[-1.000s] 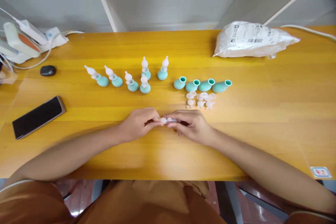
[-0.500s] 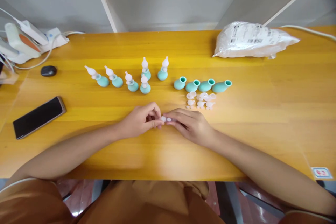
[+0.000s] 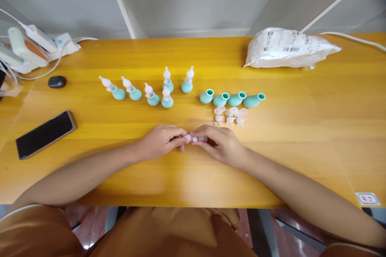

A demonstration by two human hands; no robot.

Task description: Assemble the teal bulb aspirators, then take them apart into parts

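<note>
Both hands meet above the front middle of the table. My left hand [image 3: 163,141] pinches one end of a small whitish translucent piece [image 3: 195,139]. Fingers of my right hand [image 3: 221,142] grip the other end, covering part of it. Behind the right hand lie several small translucent parts [image 3: 230,116], some ring-shaped and some bulb-shaped with a spout. Just beyond those are several open teal rubber bulbs [image 3: 237,98], their mouths tilted up. Left of them, several teal bulbs with pale pointed tips fitted [image 3: 167,98] stand on the table.
A white plastic parcel [image 3: 291,50] lies at the back right. On the left are a phone [image 3: 46,134], a black mouse [image 3: 57,82] and a power strip [image 3: 66,45] with cables. A small sticker [image 3: 368,198] marks the right front edge of the table [image 3: 316,160].
The left hand's fingers have straightened and lowered slightly around the piece. The right fingers have shifted, leaving more of the translucent piece visible between the hands.
</note>
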